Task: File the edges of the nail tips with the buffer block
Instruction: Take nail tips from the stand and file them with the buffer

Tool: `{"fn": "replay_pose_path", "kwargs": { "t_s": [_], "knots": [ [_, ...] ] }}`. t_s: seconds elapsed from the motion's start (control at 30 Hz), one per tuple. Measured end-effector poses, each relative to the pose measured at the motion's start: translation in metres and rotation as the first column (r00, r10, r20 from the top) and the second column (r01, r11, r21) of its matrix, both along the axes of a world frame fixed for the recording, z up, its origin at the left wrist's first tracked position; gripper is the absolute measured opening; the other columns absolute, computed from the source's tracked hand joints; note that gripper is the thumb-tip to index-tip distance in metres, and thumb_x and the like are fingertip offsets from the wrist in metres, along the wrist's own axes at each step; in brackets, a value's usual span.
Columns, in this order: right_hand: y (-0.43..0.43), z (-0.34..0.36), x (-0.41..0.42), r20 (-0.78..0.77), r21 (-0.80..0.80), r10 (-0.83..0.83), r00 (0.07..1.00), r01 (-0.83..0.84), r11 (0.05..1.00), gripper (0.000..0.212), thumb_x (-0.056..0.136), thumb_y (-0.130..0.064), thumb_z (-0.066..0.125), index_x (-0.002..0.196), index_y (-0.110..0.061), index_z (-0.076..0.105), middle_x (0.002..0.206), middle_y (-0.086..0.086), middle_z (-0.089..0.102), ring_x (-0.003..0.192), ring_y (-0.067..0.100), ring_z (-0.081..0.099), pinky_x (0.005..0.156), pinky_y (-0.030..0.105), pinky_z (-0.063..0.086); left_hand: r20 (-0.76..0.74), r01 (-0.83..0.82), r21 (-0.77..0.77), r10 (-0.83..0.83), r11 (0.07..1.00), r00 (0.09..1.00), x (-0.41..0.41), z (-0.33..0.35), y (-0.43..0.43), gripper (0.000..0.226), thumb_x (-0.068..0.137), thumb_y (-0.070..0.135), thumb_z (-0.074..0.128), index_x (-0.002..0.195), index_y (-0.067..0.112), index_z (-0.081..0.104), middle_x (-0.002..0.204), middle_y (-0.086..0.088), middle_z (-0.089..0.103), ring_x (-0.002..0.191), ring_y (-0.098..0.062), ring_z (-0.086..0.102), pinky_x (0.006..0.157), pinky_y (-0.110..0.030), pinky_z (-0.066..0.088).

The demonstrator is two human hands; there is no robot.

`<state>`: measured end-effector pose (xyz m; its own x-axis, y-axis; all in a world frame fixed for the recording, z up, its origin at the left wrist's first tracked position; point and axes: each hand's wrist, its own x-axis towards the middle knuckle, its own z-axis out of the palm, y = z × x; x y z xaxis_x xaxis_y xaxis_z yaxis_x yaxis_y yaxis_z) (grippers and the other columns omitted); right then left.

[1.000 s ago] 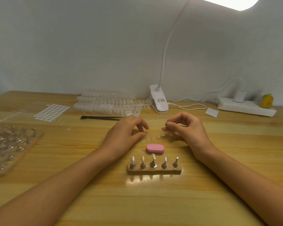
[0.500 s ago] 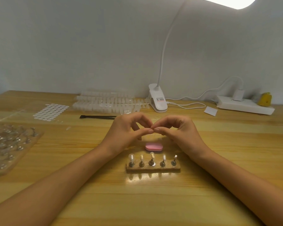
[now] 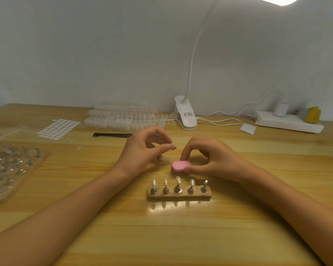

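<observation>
A pink oval buffer block lies at the middle of the wooden table. My right hand grips its right end between thumb and fingers. My left hand hovers just left of it, thumb and forefinger pinched on a small clear nail tip that is hard to make out. A clear strip shows between the hands, just below that pinch. In front of both hands stands a wooden holder whose five metal pegs carry clear nail tips.
Strips of spare nail tips, a sheet of white dots and a black tool lie at the back. A clamp lamp, a white card and a power strip sit back right. A tray of metal pegs fills the left edge.
The hands, fingertips joined half a second ago, have parted. My right hand dropped onto the pink buffer block and took hold of it. My left hand stayed raised, still pinched.
</observation>
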<state>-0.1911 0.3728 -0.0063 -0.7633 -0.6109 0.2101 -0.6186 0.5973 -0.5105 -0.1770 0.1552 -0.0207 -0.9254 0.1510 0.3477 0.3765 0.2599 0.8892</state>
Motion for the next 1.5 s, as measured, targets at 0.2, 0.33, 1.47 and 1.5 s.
{"fn": "replay_pose_path", "kwargs": {
  "t_s": [0.2, 0.33, 1.47, 1.5],
  "knots": [
    [-0.001, 0.002, 0.006, 0.032, -0.211, 0.001, 0.999, 0.006, 0.977, 0.02, 0.084, -0.016, 0.078, 0.097, -0.025, 0.066, 0.096, -0.014, 0.067, 0.077, -0.002, 0.058, 0.058, 0.009, 0.043, 0.055, 0.032, 0.016, -0.032, 0.999, 0.998, -0.002, -0.001, -0.002, 0.012, 0.075, 0.03, 0.076, 0.084, 0.024, 0.071, 0.087, 0.011, 0.072, 0.068, -0.001, 0.061, 0.061, -0.014, 0.048],
    [-0.007, -0.001, 0.007, 0.099, -0.297, -0.013, 0.995, 0.042, 0.954, 0.016, 0.086, -0.015, 0.076, 0.098, -0.022, 0.067, 0.099, -0.006, 0.069, 0.082, 0.006, 0.061, 0.056, 0.013, 0.046, 0.038, 0.057, -0.083, -0.054, 0.995, 0.998, -0.004, -0.002, -0.004, 0.0, 0.085, 0.028, 0.07, 0.085, 0.028, 0.069, 0.085, 0.019, 0.067, 0.068, 0.004, 0.053, 0.063, -0.011, 0.043],
    [-0.021, -0.005, 0.019, 0.561, -0.597, 0.068, 0.825, 0.346, 0.724, 0.025, 0.081, -0.009, 0.071, 0.095, -0.005, 0.05, 0.095, 0.021, 0.075, 0.092, 0.031, 0.075, 0.08, 0.036, 0.062, -0.095, 0.137, -0.117, -0.149, 0.984, 0.984, 0.0, 0.001, -0.001, 0.007, 0.092, 0.016, 0.061, 0.088, 0.022, 0.062, 0.093, 0.004, 0.06, 0.082, -0.002, 0.052, 0.074, -0.014, 0.044],
    [-0.021, -0.005, 0.018, 0.559, -0.597, 0.068, 0.827, 0.344, 0.724, 0.025, 0.082, -0.008, 0.07, 0.095, -0.004, 0.05, 0.095, 0.022, 0.075, 0.092, 0.031, 0.075, 0.08, 0.037, 0.062, -0.098, 0.145, -0.134, -0.158, 0.98, 0.983, 0.001, 0.001, 0.0, 0.009, 0.093, 0.015, 0.061, 0.088, 0.022, 0.061, 0.092, 0.006, 0.06, 0.082, 0.0, 0.052, 0.073, -0.013, 0.044]
  ]
}}
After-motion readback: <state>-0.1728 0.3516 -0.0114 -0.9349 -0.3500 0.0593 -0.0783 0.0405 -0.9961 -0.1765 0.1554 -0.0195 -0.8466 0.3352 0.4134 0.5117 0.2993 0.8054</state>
